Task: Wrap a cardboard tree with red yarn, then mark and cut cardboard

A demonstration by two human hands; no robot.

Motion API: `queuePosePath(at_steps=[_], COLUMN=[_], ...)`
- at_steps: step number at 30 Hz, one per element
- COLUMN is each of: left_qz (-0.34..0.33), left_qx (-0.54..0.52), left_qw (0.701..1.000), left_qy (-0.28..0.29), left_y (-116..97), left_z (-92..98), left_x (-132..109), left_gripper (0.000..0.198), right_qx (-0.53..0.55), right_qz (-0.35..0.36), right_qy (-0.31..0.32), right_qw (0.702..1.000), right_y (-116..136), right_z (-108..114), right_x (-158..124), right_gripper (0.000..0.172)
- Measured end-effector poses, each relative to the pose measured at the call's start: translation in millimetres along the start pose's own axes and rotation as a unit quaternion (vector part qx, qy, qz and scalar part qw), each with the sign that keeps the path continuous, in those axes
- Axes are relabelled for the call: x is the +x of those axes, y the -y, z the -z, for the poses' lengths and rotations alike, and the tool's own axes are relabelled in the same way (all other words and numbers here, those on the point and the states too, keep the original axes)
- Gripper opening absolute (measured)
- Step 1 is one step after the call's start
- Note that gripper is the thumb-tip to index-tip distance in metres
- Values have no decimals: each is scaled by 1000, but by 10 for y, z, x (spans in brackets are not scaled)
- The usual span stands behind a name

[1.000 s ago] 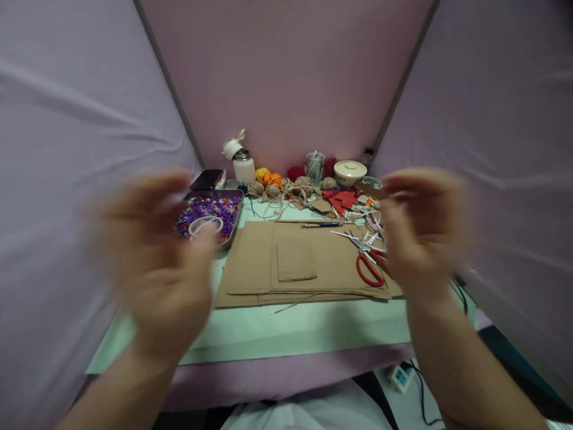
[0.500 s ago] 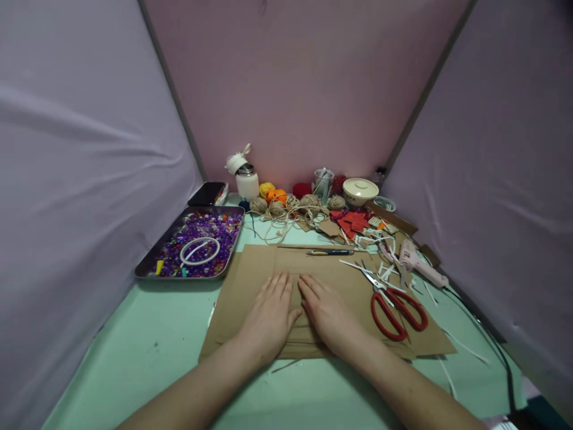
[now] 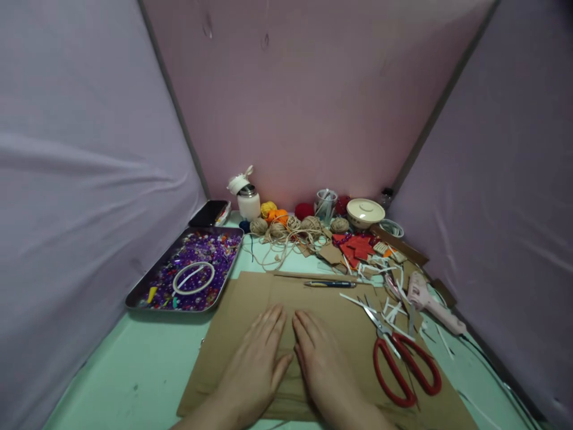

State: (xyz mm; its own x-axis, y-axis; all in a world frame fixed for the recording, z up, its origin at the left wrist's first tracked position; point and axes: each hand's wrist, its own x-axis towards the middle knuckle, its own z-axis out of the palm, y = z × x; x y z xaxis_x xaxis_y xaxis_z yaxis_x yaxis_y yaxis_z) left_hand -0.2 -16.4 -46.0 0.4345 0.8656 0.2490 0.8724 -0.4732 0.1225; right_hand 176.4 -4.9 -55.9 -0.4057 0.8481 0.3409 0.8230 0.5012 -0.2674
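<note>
My left hand (image 3: 257, 364) and my right hand (image 3: 322, 361) lie flat, palms down and side by side, on a stack of brown cardboard sheets (image 3: 224, 352) on the pale green table (image 3: 134, 370). Their fingers are stretched out and hold nothing. A smaller cardboard piece lies under them, mostly covered. Red-handled scissors (image 3: 403, 364) rest on the cardboard just right of my right hand. A dark pen (image 3: 330, 284) lies across the cardboard beyond my fingertips.
A metal tray (image 3: 147, 286) of purple beads with a white ring (image 3: 193, 278) stands at the left. Twine balls (image 3: 308, 226), yarn, a white jar (image 3: 249, 203), a lidded bowl (image 3: 365, 212) and red scraps (image 3: 356, 249) crowd the back. A pink glue gun (image 3: 430, 301) lies right. Purple fabric walls enclose the table.
A second ago both hands were raised and blurred in the air; they came down flat onto the cardboard. Since half a second ago the view has tilted, and the hands sit lower in frame.
</note>
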Motion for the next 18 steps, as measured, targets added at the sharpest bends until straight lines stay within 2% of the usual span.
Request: queuePosePath(at_steps=[5,8,15,18], left_qz=[20,21,12,7], left_qx=[22,38,79,98], left_qw=[999,999,996,995], left_qy=[-11,-23,-35,-30], left_y=[11,14,-20,-25], left_z=[107,128,170,191], left_x=[-24,-14,34,47], left_gripper=[60,61,67,65], right_qx=[33,50,97,127], right_qz=[-7,-12,-18,-30], right_qy=[-11,-39,-134,-170], right_qw=[999,998,986,977], right_y=[-14,-43,-98,-105], right_z=[-1,-65,-529,-618], right_x=[15,8,-46,-62], right_gripper=[43,43,41,40])
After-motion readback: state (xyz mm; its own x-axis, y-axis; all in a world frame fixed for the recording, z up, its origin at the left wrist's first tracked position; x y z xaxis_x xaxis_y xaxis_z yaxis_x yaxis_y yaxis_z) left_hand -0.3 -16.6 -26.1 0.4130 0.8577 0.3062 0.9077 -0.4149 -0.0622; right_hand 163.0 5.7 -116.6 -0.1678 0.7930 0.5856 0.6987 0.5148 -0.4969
